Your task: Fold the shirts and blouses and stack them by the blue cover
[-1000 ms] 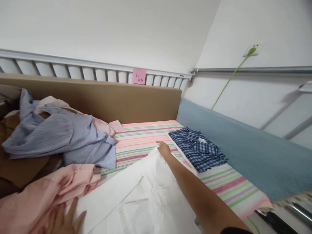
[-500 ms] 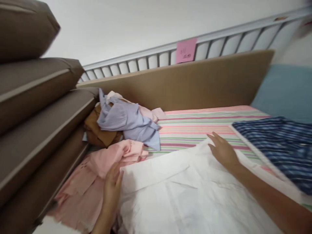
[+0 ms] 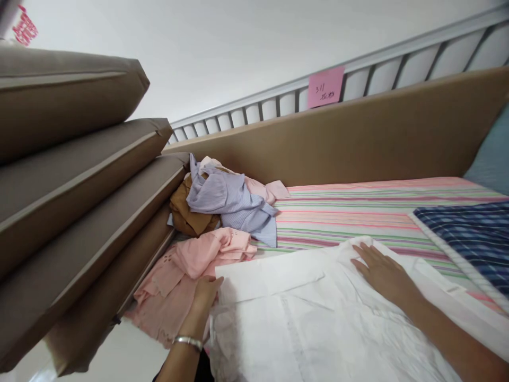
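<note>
A white shirt (image 3: pixel 286 318), partly folded and creased, lies spread in front of me on the striped sheet (image 3: pixel 342 217). My left hand (image 3: pixel 207 294), with a silver bracelet at the wrist, pinches the shirt's left edge near a folded corner. On the shirt's upper right part rests my right hand (image 3: pixel 384 273), palm down, fingers stretched out. Just left of my left hand is a crumpled pink garment (image 3: pixel 191 265) with cut-out holes. A blue checked garment (image 3: pixel 473 239) lies folded to the right, apart from my right hand.
Thick brown cushions (image 3: pixel 79 196) are stacked on the left. Behind the pink garment are a light blue striped shirt (image 3: pixel 234 199) and a brown garment (image 3: pixel 194 215). A brown board (image 3: pixel 338 135) stands along the white railing, which carries a pink note (image 3: pixel 326 87).
The view has swung left, bringing the cushions into sight. My left hand has gone from spread fingers to a pinch at the shirt's edge. My right hand has flattened onto the shirt.
</note>
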Action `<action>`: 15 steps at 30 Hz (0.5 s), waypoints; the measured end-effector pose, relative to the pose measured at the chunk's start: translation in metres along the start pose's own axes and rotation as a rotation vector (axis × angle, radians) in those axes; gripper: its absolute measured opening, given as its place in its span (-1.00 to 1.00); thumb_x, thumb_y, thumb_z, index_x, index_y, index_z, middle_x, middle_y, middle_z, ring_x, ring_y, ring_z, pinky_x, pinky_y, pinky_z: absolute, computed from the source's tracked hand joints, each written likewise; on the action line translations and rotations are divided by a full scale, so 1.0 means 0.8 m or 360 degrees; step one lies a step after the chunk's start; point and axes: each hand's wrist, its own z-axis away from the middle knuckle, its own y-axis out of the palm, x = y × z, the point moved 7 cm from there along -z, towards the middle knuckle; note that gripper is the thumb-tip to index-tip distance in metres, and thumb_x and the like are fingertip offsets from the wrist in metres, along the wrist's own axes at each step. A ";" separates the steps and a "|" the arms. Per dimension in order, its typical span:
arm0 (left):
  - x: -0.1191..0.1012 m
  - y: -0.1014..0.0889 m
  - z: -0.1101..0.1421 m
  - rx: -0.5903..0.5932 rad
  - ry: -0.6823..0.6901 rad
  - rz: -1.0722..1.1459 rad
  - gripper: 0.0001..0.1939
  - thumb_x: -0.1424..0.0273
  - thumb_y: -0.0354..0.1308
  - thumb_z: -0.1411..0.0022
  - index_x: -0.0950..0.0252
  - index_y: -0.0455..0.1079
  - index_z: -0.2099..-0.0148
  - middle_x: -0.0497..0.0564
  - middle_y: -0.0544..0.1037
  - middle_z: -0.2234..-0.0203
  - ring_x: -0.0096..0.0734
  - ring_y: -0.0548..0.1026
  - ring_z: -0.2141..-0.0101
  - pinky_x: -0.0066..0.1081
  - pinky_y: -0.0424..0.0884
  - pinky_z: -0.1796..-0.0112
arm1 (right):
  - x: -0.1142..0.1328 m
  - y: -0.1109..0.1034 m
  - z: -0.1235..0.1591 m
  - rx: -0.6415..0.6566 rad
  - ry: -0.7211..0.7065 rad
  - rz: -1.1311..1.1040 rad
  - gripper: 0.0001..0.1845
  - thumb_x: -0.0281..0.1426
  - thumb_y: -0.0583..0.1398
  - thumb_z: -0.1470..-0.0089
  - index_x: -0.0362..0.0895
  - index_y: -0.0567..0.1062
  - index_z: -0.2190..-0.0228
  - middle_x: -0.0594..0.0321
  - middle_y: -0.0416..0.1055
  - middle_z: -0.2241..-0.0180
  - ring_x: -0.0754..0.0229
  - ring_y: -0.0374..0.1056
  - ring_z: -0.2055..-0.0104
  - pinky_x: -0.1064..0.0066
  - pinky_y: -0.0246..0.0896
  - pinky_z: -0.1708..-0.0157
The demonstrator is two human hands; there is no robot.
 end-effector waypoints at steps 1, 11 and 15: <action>-0.004 0.002 -0.003 -0.0003 -0.0021 -0.0013 -0.70 0.14 0.13 0.13 0.26 0.21 0.60 -0.17 0.20 0.84 -0.52 0.16 0.79 -0.49 0.00 0.72 | 0.000 0.000 0.000 0.0002 0.0007 0.0002 -0.36 -0.11 -0.12 -0.11 -0.16 0.26 -0.13 0.04 0.12 -0.19 -0.07 0.06 -0.21 0.00 0.03 -0.10; -0.043 -0.005 -0.032 -0.0359 0.0461 -0.0317 -0.60 0.10 -0.12 -0.11 0.31 0.32 0.47 0.01 0.42 0.61 -0.28 0.38 0.46 -0.38 0.23 0.43 | 0.028 -0.070 0.006 -0.0137 0.0145 -0.0025 -0.47 -0.22 -0.10 -0.19 -0.21 0.29 -0.08 -0.03 0.13 -0.18 0.03 0.09 -0.20 0.18 0.09 -0.12; -0.030 0.007 -0.057 -0.0392 0.0364 -0.0819 -0.52 0.10 -0.19 -0.18 0.35 0.41 0.30 0.26 0.55 0.39 -0.07 0.46 0.36 -0.27 0.27 0.38 | 0.028 -0.068 0.006 -0.0081 0.0201 0.0038 -0.48 -0.21 -0.09 -0.19 -0.15 0.25 -0.11 0.01 0.09 -0.20 0.03 0.08 -0.20 0.14 0.12 -0.09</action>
